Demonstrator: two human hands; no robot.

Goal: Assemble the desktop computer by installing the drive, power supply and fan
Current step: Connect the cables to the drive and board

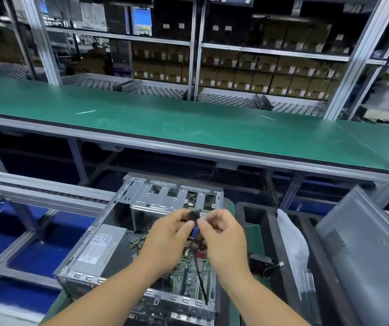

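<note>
Both hands' fingers (190, 224) pinching a black-and-blue cable connector (195, 228) above the open computer case (108, 234).

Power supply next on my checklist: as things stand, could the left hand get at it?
Probably not right away: the left hand and right hand both pinch a black cable. The power supply lies uncovered in the open case, so the way itself looks free.

A long green belt (188, 123) runs across, with shelves of brown boxes (271, 76) behind, blue bins (31, 257) lower left, and a grey panel (372, 260) leaning at right.
</note>
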